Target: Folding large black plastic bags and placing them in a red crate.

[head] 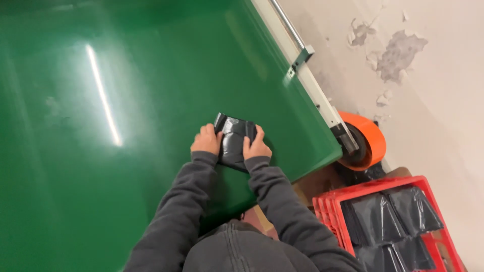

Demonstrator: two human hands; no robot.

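One head-worn view, steeply downward and close over the green table (101, 151) edge, floor at right.

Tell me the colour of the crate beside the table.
Red; the crate shows best in the head view, holding dark bags.
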